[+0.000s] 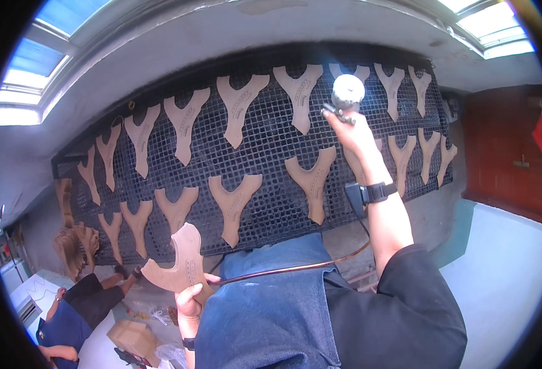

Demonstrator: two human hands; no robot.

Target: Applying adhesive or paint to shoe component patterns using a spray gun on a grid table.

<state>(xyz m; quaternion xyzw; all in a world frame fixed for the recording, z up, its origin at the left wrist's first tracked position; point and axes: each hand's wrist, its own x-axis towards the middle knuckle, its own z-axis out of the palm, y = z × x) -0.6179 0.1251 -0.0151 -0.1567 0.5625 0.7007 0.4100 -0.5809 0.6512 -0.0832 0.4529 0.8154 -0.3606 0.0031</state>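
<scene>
My left hand [188, 301] grips a tan Y-shaped leather piece [182, 261] by its lower stem, holding it up just below the black wire grid [271, 141]. My right hand [352, 132] is raised over the grid and closed on a spray gun [345, 97] with a round metal cup on top; a thin hose [277, 270] runs from it back across my lap. Several more tan Y-shaped leather pieces [313, 179] lie spread in two rows on the grid. A dark watch sits on my right wrist.
A blue denim apron [271, 307] covers my lap. At lower left another person [68, 301] in dark clothes crouches by a cardboard box [132, 338]. A red door [505, 154] stands at right, a white surface [505, 277] below it.
</scene>
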